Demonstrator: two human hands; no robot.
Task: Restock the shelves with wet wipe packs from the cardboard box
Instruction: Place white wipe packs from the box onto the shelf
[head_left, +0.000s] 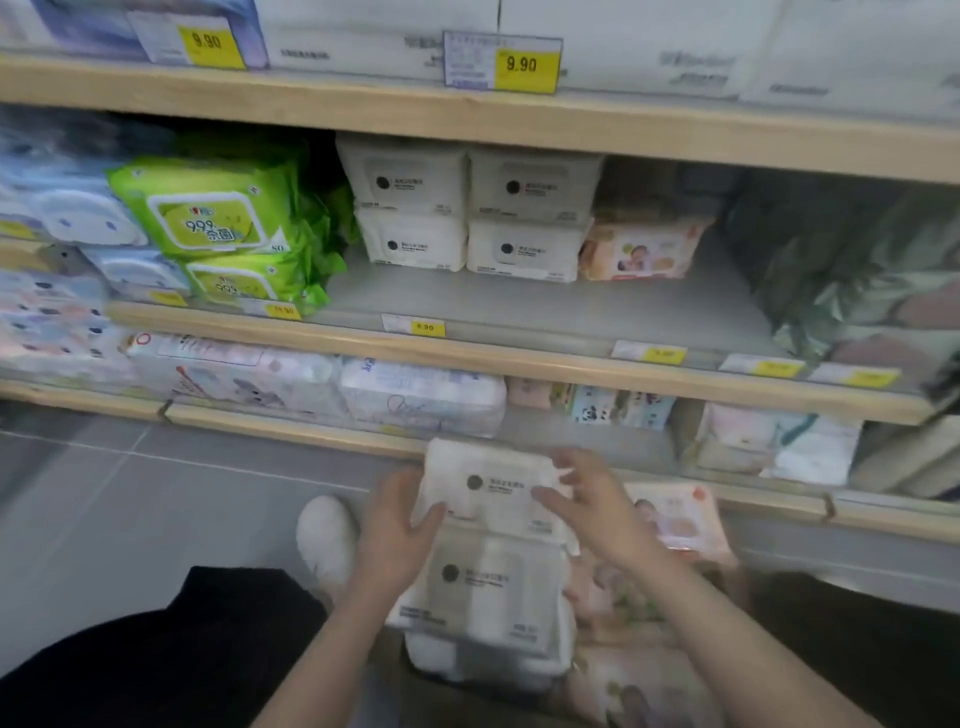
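1. A white wet wipe pack (491, 491) is held between both hands, just below the bottom shelf edge (291, 423).
2. The left hand (395, 525) grips its left side, thumb curled over the front; the right hand (592, 504) rests spread fingers on its right side, likely steadying it for lifting.
3. More white packs (483, 587) lie directly beneath it; the cardboard box is not clearly visible.
4. Four matching packs (467, 208) are stacked well above, on the middle shelf, with bare shelf in front, probably the destination.

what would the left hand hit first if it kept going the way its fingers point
The left hand points up and right, already touching the white wipe pack it grips. Beyond that pack, probably the wooden edge of the bottom shelf, though depth is unclear.
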